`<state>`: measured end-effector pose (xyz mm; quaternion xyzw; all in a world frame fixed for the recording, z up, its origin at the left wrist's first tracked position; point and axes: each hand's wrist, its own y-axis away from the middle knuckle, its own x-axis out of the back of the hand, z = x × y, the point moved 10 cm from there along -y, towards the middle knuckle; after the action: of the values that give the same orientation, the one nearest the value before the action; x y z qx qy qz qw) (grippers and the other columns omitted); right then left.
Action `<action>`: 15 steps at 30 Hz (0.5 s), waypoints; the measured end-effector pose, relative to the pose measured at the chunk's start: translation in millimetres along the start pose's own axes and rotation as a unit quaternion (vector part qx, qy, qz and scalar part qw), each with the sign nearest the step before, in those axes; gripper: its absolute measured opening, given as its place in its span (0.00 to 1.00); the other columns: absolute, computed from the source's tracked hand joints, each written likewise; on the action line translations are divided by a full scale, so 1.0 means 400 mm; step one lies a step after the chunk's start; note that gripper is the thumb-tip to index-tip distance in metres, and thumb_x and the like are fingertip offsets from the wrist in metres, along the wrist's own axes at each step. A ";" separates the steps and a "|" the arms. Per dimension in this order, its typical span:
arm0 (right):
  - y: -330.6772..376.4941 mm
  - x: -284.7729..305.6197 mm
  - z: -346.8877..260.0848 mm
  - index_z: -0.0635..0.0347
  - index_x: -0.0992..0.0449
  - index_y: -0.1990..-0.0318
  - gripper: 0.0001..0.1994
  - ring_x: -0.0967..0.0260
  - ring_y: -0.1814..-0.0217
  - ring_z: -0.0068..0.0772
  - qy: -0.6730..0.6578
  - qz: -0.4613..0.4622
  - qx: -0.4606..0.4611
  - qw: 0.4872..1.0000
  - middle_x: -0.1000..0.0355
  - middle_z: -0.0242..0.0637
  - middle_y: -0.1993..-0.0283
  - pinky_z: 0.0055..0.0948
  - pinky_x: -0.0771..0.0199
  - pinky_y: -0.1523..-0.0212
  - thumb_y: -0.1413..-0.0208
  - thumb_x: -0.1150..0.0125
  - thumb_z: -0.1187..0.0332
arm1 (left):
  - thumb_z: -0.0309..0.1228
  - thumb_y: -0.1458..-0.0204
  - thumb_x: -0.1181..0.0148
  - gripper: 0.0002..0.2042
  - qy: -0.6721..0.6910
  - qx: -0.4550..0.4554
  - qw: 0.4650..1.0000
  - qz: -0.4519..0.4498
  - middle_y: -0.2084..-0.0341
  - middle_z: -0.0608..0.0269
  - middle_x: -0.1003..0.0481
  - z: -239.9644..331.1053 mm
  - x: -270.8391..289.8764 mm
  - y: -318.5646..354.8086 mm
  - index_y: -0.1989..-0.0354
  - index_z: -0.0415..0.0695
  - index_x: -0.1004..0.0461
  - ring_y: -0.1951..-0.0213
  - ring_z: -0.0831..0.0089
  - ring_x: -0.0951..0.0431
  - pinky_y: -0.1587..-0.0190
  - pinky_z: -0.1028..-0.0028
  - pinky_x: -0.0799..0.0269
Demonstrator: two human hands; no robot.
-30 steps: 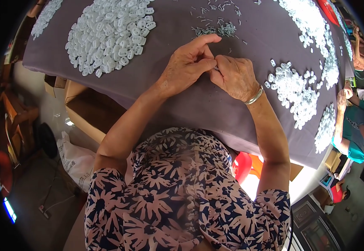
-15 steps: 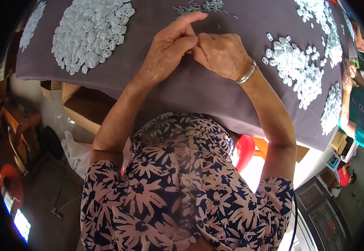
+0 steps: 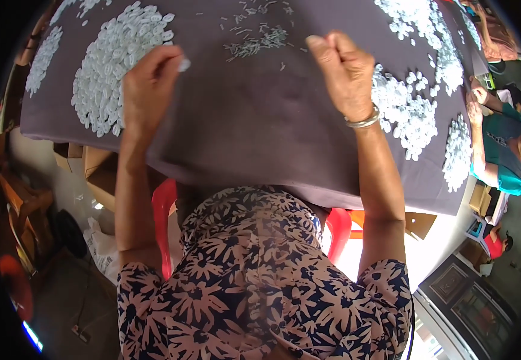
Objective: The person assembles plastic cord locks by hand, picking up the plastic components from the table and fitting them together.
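Head view: a person in a flower-print top works with both hands raised over a bench [image 3: 260,138] covered in grey-purple cloth.
Small white piece: a pale plastic bit [image 3: 184,63], flat and roundish, pinched at the fingertips of the left hand, just right of the big left heap.
Left hand: the left hand [image 3: 148,90] is closed narrowly on that white piece, thumb against fingers, wrist bent over the cloth.
Right hand: the right hand [image 3: 345,72] is curled shut, fingertips pressed together; whether it holds anything I cannot tell. A silver bangle [image 3: 362,122] sits on its wrist.
White heaps: a large round heap [image 3: 113,66] of the same white pieces lies left of the left hand; another heap [image 3: 407,114] spreads just right of the right hand; more lie toward the far corners.
Thin scraps: a loose scatter of slim pale scraps [image 3: 257,41] lies between the two hands, farther up the cloth.
Boxes: brown cardboard boxes [image 3: 95,174] stand on the floor below the left edge of the bench.
Chair: a red plastic chair [image 3: 163,222] shows under the person.
Other person: someone in a teal top [image 3: 500,153] sits at the right end of the bench.
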<state>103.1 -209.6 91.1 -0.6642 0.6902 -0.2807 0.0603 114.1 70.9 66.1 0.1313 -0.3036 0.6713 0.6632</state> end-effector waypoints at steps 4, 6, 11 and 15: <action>-0.020 0.131 0.009 0.58 0.42 0.80 0.18 0.55 0.78 0.11 0.060 0.007 -0.065 0.996 0.49 0.18 0.81 0.17 0.51 0.78 0.41 0.40 0.69 | 0.27 0.47 0.40 0.08 -0.095 -0.066 0.986 0.117 0.71 0.64 0.24 -0.021 0.138 -0.003 0.58 0.42 0.24 0.70 0.77 0.26 0.66 0.77 0.30; -0.002 0.175 0.034 0.61 0.33 0.76 0.12 0.49 0.76 0.12 0.156 -0.050 -0.097 0.982 0.41 0.21 0.80 0.17 0.47 0.77 0.42 0.39 0.70 | 0.26 0.47 0.40 0.09 -0.132 -0.034 0.976 0.167 0.69 0.64 0.23 -0.013 0.176 0.012 0.57 0.41 0.24 0.69 0.78 0.26 0.65 0.77 0.29; 0.103 0.220 0.095 0.63 0.24 0.68 0.02 0.43 0.75 0.12 0.155 -0.119 -0.160 0.968 0.33 0.24 0.75 0.17 0.41 0.74 0.47 0.38 0.75 | 0.25 0.48 0.38 0.07 0.049 -0.074 0.995 0.047 0.70 0.65 0.24 0.035 -0.027 0.033 0.61 0.39 0.24 0.70 0.80 0.27 0.67 0.79 0.30; 0.146 0.145 0.072 0.63 0.24 0.66 0.05 0.34 0.73 0.18 0.189 -0.198 -0.126 0.953 0.30 0.28 0.70 0.19 0.35 0.72 0.51 0.36 0.79 | 0.24 0.50 0.38 0.07 0.057 -0.112 0.991 -0.038 0.72 0.61 0.24 0.120 -0.162 0.064 0.63 0.40 0.25 0.72 0.75 0.25 0.68 0.77 0.29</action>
<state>58.1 -275.8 56.6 -0.7247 0.5729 -0.3186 -0.2123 84.2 -7.8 60.2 0.0295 -0.3333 0.6139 0.7150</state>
